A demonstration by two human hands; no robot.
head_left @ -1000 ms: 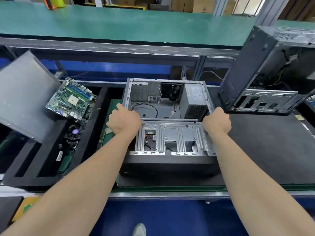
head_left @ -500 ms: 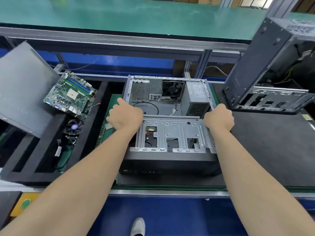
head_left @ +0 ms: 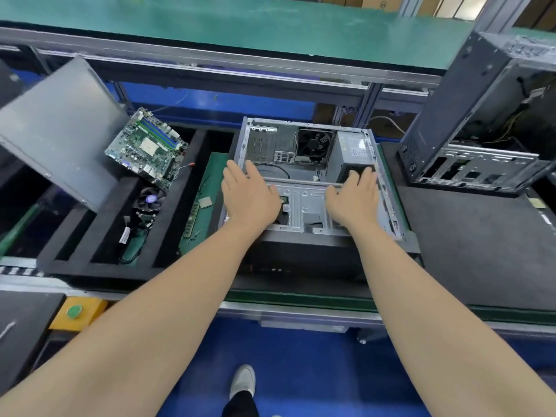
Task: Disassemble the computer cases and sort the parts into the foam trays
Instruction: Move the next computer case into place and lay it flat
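Note:
An open computer case (head_left: 388,206) lies flat in front of me, side panel off. Inside it sit a black fan (head_left: 314,144), a grey power supply (head_left: 350,155) and a silver drive cage (head_left: 304,203). My left hand (head_left: 248,195) hovers flat, fingers straight, over the cage's left part. My right hand (head_left: 355,197) is spread over the cage's right part, fingertips reaching the power supply's near edge. Neither hand holds anything. A green motherboard (head_left: 147,150) leans in the black foam tray (head_left: 102,266) to the left, above a cooler fan (head_left: 149,200).
A grey side panel (head_left: 60,130) leans at the far left. A second open case (head_left: 481,115) stands on edge at the right on a black mat (head_left: 469,242). A RAM stick (head_left: 192,218) and a CPU chip (head_left: 205,202) lie on green matting beside the case.
Both hands let go of the case's side rims, opened and moved inward over the drive cage. The view has tilted down.

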